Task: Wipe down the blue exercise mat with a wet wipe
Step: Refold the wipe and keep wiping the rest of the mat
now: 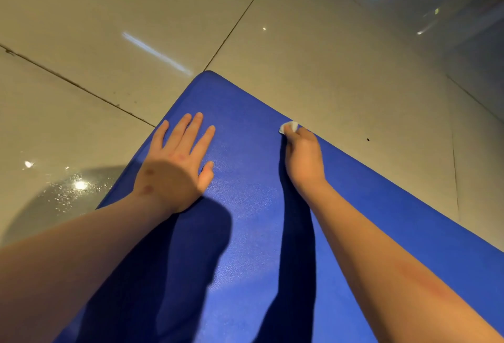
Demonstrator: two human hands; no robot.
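The blue exercise mat (245, 206) lies on the tiled floor, its far corner pointing away from me at the middle of the view. My left hand (177, 162) rests flat on the mat near its left edge, fingers straight and spread. My right hand (302, 157) grips a small white wet wipe (289, 126) and holds it against the mat at its right edge. Only a crumpled bit of the wipe shows beyond the fingers.
Glossy beige floor tiles (109, 42) with dark grout lines surround the mat. A wet patch with droplets (71, 190) glistens on the floor left of the mat. A small dark speck (368, 139) lies on the tile to the right.
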